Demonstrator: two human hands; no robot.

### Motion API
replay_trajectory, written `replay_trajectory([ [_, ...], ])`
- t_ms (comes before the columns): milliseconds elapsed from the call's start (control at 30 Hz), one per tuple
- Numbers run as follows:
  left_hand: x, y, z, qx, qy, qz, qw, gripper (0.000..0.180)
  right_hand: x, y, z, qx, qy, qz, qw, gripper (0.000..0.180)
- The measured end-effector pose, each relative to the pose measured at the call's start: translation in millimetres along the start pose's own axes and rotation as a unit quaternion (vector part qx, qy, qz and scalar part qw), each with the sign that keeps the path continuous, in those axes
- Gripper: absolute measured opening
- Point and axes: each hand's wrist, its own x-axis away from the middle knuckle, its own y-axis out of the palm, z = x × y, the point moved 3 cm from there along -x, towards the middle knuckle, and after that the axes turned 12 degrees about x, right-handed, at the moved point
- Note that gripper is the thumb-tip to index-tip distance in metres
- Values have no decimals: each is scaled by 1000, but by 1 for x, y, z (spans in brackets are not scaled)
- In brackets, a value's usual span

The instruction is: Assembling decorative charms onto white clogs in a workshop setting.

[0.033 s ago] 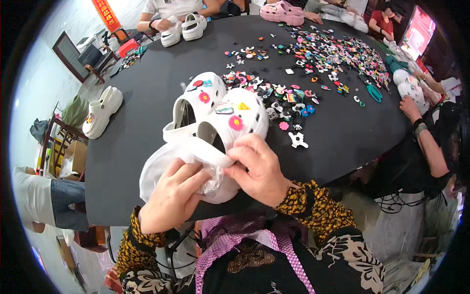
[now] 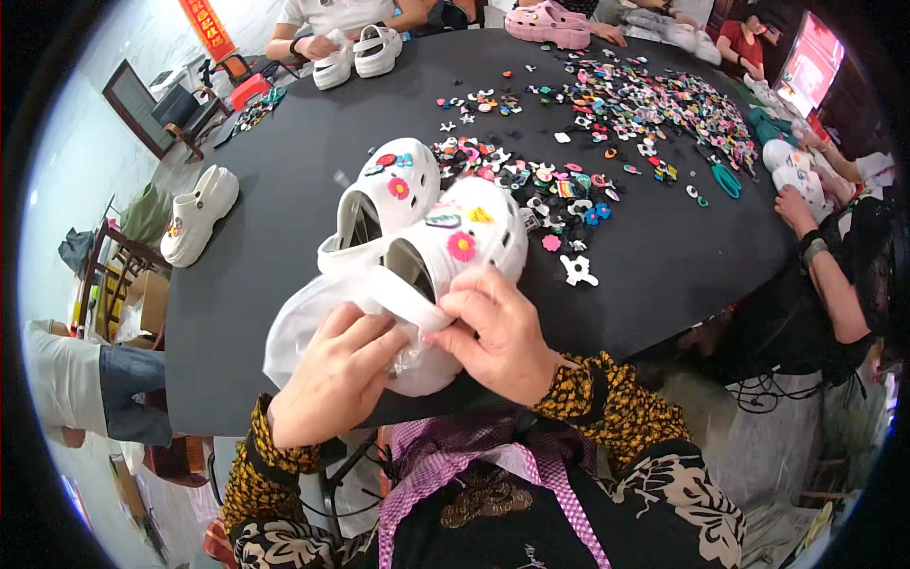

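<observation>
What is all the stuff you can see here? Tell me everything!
Decorated clogs: two, white with colourful charms, in front of the person.
Plastic bag: one, white, under both hands at the clogs' heels.
Charms: many, mixed colours, spread over the table's middle and far right.
Plain clog: one, white, left table edge.
Pink clog: far edge.
Table: one, black.
Other people: several, seated around.
Left hand: on the bag.
Right hand: pinching the bag.

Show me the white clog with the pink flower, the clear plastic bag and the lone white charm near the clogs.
white clog [image 2: 474, 237], head view, on its toe top.
plastic bag [image 2: 294, 332], head view, on its left side.
white charm [image 2: 577, 270], head view, on its middle.
</observation>
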Motion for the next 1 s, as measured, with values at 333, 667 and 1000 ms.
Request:
replay_trajectory([
  [333, -31, 38, -13, -34, 1, -22, 999, 54, 26, 1, -4, 41, -5, -32, 999, 26],
  [667, -6, 14, -25, 316, -132, -36, 939, 60, 36, 6, -19, -33, -30, -40, 998, 33],
  [1000, 14, 2, -72, 463, -276, 116, 834, 50, 19, 67, -29, -84, -70, -143, 984, 54],
])
